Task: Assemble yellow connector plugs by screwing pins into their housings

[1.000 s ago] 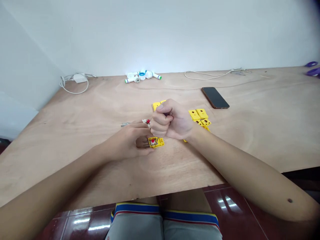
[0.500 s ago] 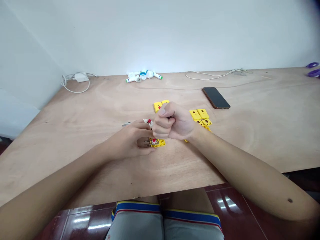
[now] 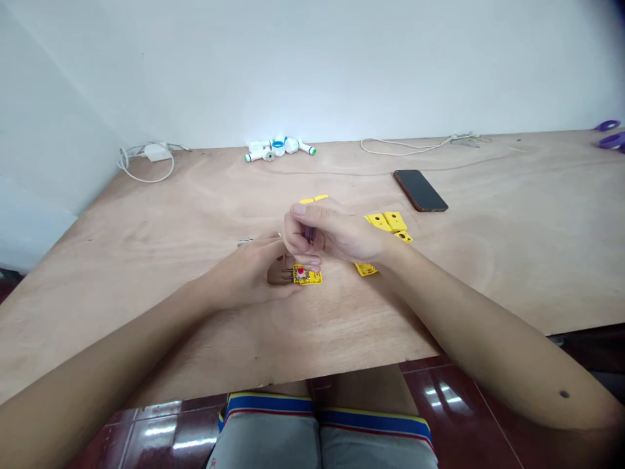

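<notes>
**Keeping a yellow casing [image 3: 315, 278] steady below a slim dark tool [image 3: 310, 234]**

The casing is lying inner side up on the bench [image 3: 219, 352], its red button [image 3: 301, 270] and metal prongs [image 3: 288, 271] showing. The left hand [image 3: 254, 270] is curving around the prong end, its fingers standing well apart from the thumb, which is resting at the casing's near edge. The right hand [image 3: 332, 229] is holding the tool in tightly curled fingers. From this angle it is hard to tell whether the left fingertips are pressing the casing or where the tool's tip is resting.

Working well here is probably depending on bracing the casing flat so it is not twisting, guiding the tool gently, and leaving the inner parts seated. A yellow piece [image 3: 366, 270] is lying just beside the right forearm, so keeping that wrist raised is worth doing.
</notes>
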A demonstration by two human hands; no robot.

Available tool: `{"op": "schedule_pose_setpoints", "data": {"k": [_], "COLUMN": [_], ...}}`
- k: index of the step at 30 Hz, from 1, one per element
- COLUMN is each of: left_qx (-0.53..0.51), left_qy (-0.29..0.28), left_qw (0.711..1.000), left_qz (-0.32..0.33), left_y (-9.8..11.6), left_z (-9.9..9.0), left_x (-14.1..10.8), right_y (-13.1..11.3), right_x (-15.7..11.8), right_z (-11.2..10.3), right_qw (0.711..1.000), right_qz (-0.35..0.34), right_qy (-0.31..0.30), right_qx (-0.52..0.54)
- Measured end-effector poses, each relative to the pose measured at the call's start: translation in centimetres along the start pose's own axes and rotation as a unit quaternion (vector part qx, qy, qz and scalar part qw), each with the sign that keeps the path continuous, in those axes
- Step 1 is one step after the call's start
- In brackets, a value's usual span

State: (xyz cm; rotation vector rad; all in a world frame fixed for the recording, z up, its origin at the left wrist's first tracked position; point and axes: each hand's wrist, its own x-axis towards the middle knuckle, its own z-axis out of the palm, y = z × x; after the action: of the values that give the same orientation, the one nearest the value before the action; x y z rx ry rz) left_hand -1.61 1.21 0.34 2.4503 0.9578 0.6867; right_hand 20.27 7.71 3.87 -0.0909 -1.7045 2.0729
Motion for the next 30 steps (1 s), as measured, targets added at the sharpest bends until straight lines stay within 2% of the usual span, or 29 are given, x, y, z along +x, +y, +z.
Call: {"op": "schedule_pose_setpoints", "data": {"k": [4, 9, 16, 25, 30], "left_qx": [-0.023, -0.073, -0.092, -0.079, -0.084], "left_qy": [-0.005, -0.011, -0.005, -0.006, -0.007], "left_qw": [0.999, 0.991, 0.991, 0.993, 0.992], "left_qz": [0.027, 0.108, 0.093, 0.093, 0.091], "left_y": [-0.3, -0.6, -0.6, -0.5, -0.5], "left_z": [-0.3, -0.6, -0.3, -0.1, -0.2], "left_x": [0.0, 0.1, 0.0, 0.1, 0.0], "right_y": [-0.6, -0.9, -1.1, -2.6, -2.1], "right_x": [-0.6, -0.8, -0.9, -1.5, -1.3], "right_z": [-1.1, -2.1, -2.3, -2.4, -2.2], "right_qw": [0.986, 0.966, 0.963, 0.966, 0.964], "right_qz": [-0.023, -0.042, -0.090, -0.070, -0.111], "right_qy": [0.033, 0.083, 0.134, 0.039, 0.066], "right_qx": [-0.159, -0.243, -0.215, -0.246, -0.232]}}
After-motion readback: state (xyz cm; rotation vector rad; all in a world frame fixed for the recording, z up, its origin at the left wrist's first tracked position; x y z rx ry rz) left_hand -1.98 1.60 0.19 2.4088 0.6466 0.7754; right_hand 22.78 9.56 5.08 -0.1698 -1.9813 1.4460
